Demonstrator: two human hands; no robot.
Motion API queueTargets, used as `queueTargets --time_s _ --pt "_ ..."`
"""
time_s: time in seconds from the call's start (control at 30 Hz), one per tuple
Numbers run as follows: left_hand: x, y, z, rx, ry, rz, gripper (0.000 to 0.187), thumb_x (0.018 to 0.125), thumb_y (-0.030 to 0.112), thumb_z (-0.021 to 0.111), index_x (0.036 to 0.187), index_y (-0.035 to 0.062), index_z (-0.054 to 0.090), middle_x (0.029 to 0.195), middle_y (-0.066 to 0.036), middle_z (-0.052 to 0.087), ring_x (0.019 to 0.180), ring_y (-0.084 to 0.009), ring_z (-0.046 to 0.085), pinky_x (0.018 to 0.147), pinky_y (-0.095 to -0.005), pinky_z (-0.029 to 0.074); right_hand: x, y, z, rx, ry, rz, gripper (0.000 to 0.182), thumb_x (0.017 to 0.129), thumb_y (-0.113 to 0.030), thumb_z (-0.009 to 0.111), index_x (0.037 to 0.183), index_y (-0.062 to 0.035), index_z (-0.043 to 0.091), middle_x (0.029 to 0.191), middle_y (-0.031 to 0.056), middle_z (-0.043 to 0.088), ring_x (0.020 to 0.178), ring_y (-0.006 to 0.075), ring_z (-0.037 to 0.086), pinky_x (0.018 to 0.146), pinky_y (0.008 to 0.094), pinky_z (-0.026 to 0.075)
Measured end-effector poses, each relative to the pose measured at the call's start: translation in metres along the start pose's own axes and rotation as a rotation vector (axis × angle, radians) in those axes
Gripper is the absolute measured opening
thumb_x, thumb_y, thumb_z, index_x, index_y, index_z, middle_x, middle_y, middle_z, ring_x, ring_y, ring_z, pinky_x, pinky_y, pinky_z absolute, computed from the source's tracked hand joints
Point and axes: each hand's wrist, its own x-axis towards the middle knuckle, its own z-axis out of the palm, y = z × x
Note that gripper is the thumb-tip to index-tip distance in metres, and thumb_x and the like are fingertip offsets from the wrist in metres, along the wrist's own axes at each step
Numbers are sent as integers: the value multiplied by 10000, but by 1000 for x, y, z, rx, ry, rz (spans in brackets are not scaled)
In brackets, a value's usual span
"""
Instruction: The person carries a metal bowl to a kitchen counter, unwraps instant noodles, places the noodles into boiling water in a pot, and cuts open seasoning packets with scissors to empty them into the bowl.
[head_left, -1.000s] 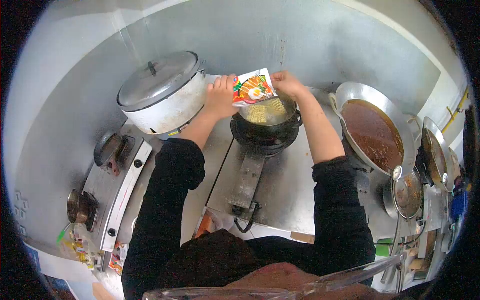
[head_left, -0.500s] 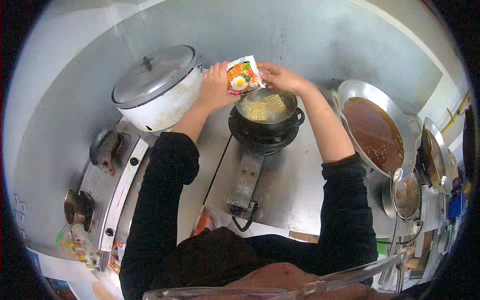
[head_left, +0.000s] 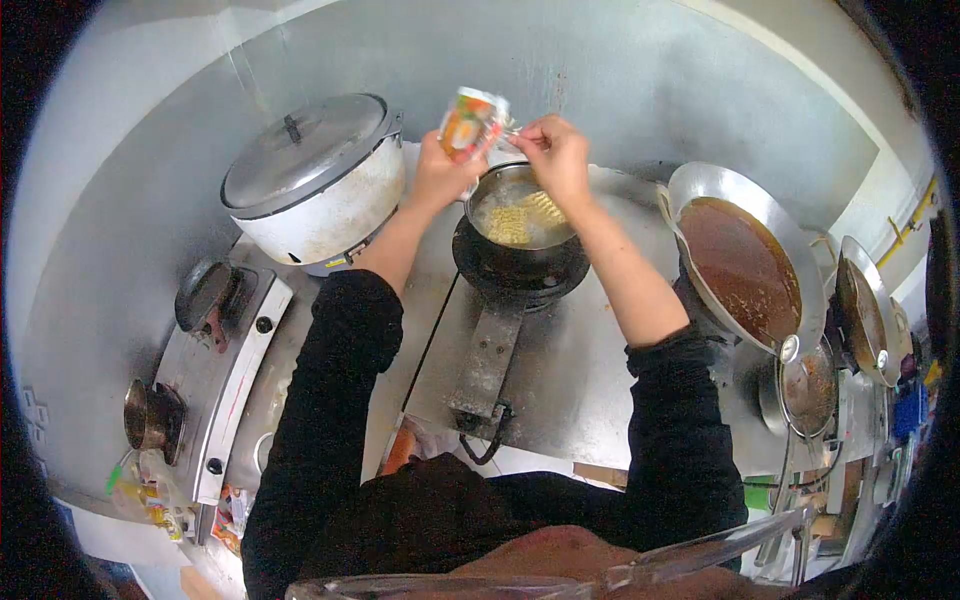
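Note:
My left hand (head_left: 440, 172) holds an instant noodle packet (head_left: 470, 120) upright, just left of and above a small pot (head_left: 515, 210) on a black gas burner (head_left: 520, 268). Two pale yellow noodle blocks (head_left: 520, 215) lie in the pot's water. My right hand (head_left: 555, 155) hovers over the pot's far rim, fingers pinched on something small pulled from the packet's mouth; what it is cannot be made out.
A large lidded metal pot (head_left: 315, 180) stands to the left. A wide wok of brown sauce (head_left: 745, 260) sits on the right, with more pans (head_left: 865, 310) beyond. A second stove (head_left: 215, 370) with small pots is at far left. A steel wall rises behind.
The noodle packet has been lifted off the pot and turned upright. My right hand has moved from the packet's edge to its opening, now pinching something small.

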Motion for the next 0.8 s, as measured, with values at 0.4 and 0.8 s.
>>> queueTargets --time_s 0.4,0.8 --pt "-30 67 3 1104 -22 200 877 484 289 748 1215 19 345 1104 -125 417 1069 -289 399 875 -401 337 12 44 -14 421 -374 613 224 815 -54 528 1026 -13 590 924 58 619 848 127 573 742 259 455" --pt "-31 64 15 1002 -62 576 863 473 226 763 1223 43 378 1096 -122 425 1043 -280 408 859 -391 319 2 53 -17 716 -406 908 365 804 -87 566 1146 -8 466 992 95 569 834 146 560 692 262 476"
